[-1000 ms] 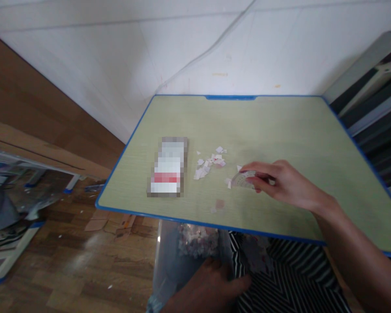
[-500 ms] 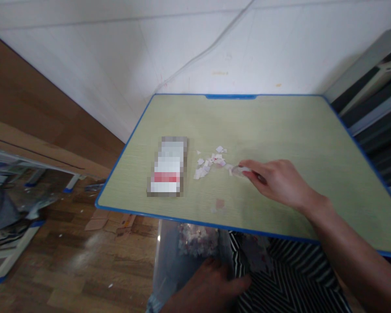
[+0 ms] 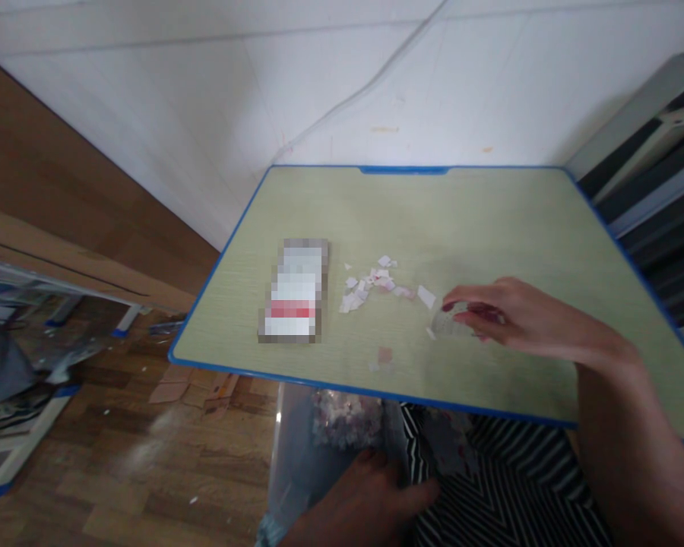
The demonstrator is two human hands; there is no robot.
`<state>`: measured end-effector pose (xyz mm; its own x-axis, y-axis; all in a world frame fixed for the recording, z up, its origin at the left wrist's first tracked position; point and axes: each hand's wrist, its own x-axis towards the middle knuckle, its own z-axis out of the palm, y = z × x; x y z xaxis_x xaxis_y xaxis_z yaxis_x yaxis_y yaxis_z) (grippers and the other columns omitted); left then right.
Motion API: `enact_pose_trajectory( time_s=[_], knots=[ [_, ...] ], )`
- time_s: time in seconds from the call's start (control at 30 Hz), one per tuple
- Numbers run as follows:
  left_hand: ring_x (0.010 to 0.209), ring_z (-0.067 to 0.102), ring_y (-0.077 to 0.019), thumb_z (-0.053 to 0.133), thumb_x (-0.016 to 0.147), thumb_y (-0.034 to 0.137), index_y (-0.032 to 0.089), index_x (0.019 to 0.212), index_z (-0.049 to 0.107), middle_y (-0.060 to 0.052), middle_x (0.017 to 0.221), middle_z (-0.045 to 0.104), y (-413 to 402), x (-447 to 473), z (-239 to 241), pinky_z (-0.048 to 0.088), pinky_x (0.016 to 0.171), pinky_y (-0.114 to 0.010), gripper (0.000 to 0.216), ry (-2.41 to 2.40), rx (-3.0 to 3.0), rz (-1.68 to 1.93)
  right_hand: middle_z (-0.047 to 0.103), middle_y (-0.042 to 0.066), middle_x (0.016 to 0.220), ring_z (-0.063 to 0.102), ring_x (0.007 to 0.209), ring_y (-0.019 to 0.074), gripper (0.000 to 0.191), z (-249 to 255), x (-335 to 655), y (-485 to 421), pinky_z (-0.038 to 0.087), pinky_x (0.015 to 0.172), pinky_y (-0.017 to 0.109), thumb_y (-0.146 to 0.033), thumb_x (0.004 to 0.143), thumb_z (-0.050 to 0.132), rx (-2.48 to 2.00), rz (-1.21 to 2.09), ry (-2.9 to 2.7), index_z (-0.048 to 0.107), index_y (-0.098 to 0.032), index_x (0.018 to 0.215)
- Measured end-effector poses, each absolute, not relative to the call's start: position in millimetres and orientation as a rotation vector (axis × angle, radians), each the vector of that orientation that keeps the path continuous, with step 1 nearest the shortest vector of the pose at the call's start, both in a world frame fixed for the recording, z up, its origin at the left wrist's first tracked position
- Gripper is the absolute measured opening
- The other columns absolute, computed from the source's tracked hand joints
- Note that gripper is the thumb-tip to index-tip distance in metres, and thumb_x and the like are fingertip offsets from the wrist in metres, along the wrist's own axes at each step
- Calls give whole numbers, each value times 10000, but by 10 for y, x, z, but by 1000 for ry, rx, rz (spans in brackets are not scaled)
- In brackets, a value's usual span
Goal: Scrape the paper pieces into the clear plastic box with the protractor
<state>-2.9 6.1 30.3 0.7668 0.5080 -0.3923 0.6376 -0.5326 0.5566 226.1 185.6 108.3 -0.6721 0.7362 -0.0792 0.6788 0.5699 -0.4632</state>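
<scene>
My right hand (image 3: 490, 315) is closed on a clear, rounded plastic-looking piece with dark red patches (image 3: 454, 319), low over the right part of the pale green tabletop (image 3: 490, 220). Its exact kind is unclear. Just left of the fingers lies a white paper scrap (image 3: 426, 296). Several more torn white and pinkish scraps (image 3: 368, 282) are scattered near the table's middle. Below the front edge, in shadow, my left hand (image 3: 359, 494) rests by the clear plastic bin (image 3: 282, 456), thumb stretched out and nothing visible in it; its other fingertips are partly hidden.
A blurred-out phone-like object (image 3: 293, 292) lies on the left of the table. Inside the bin is a heap of whitish and reddish bits (image 3: 347, 418). Striped cloth (image 3: 524, 479) covers my lap. Cardboard (image 3: 62, 175) stands at left, and a folded metal frame (image 3: 650, 144) at right.
My right hand has moved right and turned, so more of the clear piece shows. A white scrap now lies uncovered to its left. My left hand is unchanged.
</scene>
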Motion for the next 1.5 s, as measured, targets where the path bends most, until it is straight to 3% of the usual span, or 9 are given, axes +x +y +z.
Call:
enact_pose_trajectory(
  time_s=[0.23, 0.43, 0.6, 0.73, 0.87, 1.03, 1.2, 1.37, 1.5],
  knots=[
    [947, 614, -265, 667, 877, 210, 265, 1318, 457, -81, 1037, 634, 83, -25, 319, 491, 778, -338, 492, 817, 2266, -256, 616, 30, 551, 571, 485, 171, 339, 1069, 2222, 1903, 354, 506, 283, -365, 876, 411, -1476, 595, -2380, 657, -176, 1014],
    [909, 624, -268, 643, 886, 197, 272, 1323, 447, -76, 1003, 638, 59, -27, 289, 502, 752, -345, 485, 824, 2281, -271, 593, 32, 512, 514, 437, 170, 296, 1114, 2209, 1893, 308, 488, 291, -323, 849, 437, -1643, 513, -2438, 678, -182, 949],
    [924, 613, -263, 611, 910, 218, 253, 1325, 443, -83, 1007, 634, 48, -23, 240, 490, 785, -359, 449, 803, 2299, -256, 625, 35, 554, 557, 483, 184, 324, 1000, 2109, 1909, 331, 499, 281, -365, 880, 409, -1589, 425, -2325, 642, -183, 1011],
    [918, 610, -259, 610, 915, 217, 272, 1325, 443, -74, 1003, 634, 47, -16, 264, 486, 763, -341, 447, 836, 2297, -265, 658, 61, 605, 562, 494, 183, 261, 853, 1914, 1876, 308, 501, 273, -277, 871, 409, -1560, 187, -2391, 631, -160, 937],
    [921, 611, -264, 629, 916, 243, 279, 1323, 443, -73, 1005, 639, 47, -10, 285, 476, 768, -341, 449, 850, 2313, -278, 633, 37, 578, 536, 472, 144, 262, 804, 1854, 1835, 320, 498, 250, -298, 898, 399, -1228, 277, -2526, 620, -168, 846],
    [916, 617, -258, 636, 919, 244, 277, 1322, 439, -72, 1027, 642, 58, -10, 293, 478, 752, -326, 449, 851, 2310, -256, 684, 79, 662, 566, 496, 150, 283, 751, 1854, 1844, 320, 510, 256, -276, 933, 370, -1334, 101, -2462, 619, -142, 925],
    [942, 616, -268, 626, 925, 231, 251, 1288, 477, -86, 1057, 642, 71, -9, 314, 486, 759, -333, 392, 813, 2296, -259, 697, 67, 642, 608, 543, 160, 328, 693, 1774, 1825, 343, 543, 259, -281, 960, 334, -1005, 158, -2693, 633, -153, 916],
    [896, 624, -256, 642, 913, 224, 274, 1292, 473, -72, 1015, 646, 64, -1, 322, 489, 727, -309, 418, 862, 2293, -271, 738, 105, 754, 622, 565, 176, 354, 708, 1735, 1872, 346, 534, 266, -279, 959, 324, -1249, 48, -2561, 641, -135, 1022],
    [927, 611, -264, 625, 914, 231, 251, 1314, 445, -82, 1028, 635, 64, 2, 277, 483, 759, -330, 439, 819, 2320, -265, 726, 86, 718, 600, 535, 162, 320, 759, 1780, 1913, 357, 534, 258, -284, 935, 375, -1158, 179, -2606, 658, -140, 975]
  ],
)
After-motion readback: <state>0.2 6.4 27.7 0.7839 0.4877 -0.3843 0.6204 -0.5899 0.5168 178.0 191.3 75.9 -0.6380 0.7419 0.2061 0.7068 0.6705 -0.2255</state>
